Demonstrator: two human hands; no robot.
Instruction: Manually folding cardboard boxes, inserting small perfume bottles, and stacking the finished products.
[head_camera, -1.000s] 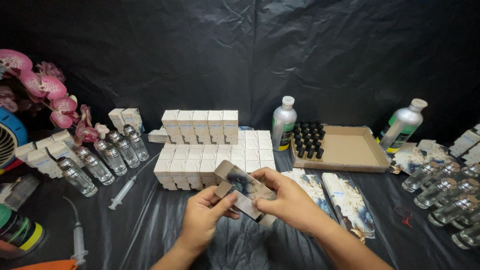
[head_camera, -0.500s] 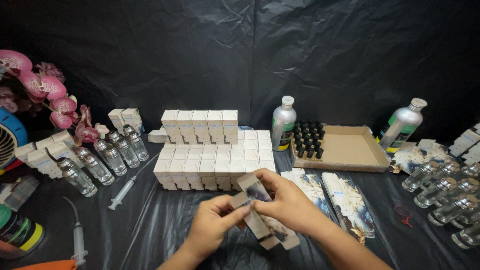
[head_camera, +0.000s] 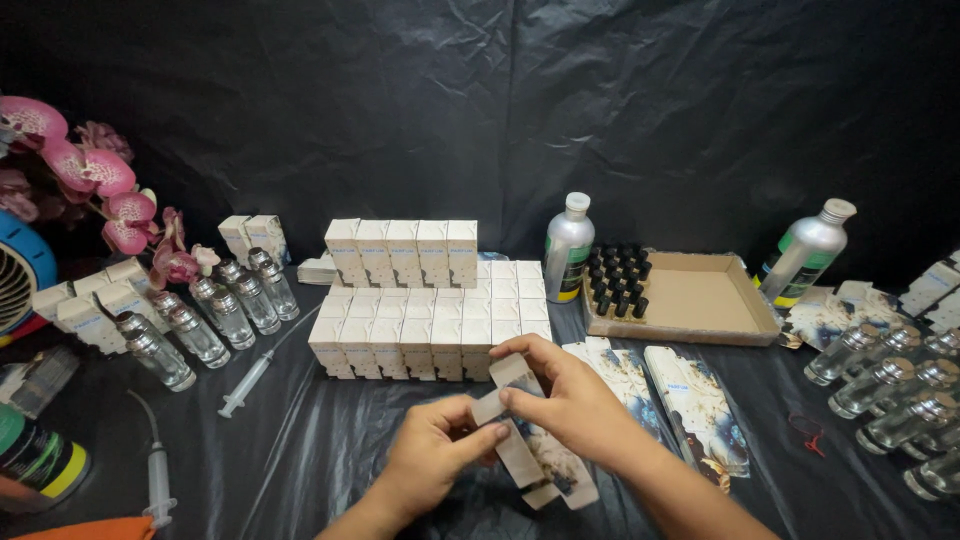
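Both of my hands hold one small white carton (head_camera: 520, 440) with a dark floral print, low in the middle of the view. My left hand (head_camera: 432, 458) pinches its near side with thumb and fingers. My right hand (head_camera: 568, 400) grips the upper end, where a flap stands open. The carton's lower end points toward me and to the right. Just behind my hands stands a block of several closed white boxes (head_camera: 430, 310) in stacked rows.
Flat printed cartons (head_camera: 695, 400) lie right of my hands. A cardboard tray (head_camera: 700, 300) holds black caps, between two silver bottles (head_camera: 567, 247). Clear glass bottles (head_camera: 215, 310) stand left and right (head_camera: 880, 385). Syringes (head_camera: 250, 375), pink flowers (head_camera: 90, 180) and a fan sit left.
The carton has gone from a flat, half-folded piece held higher to an opened box shape held lower and nearer me, its long end now pointing down right.
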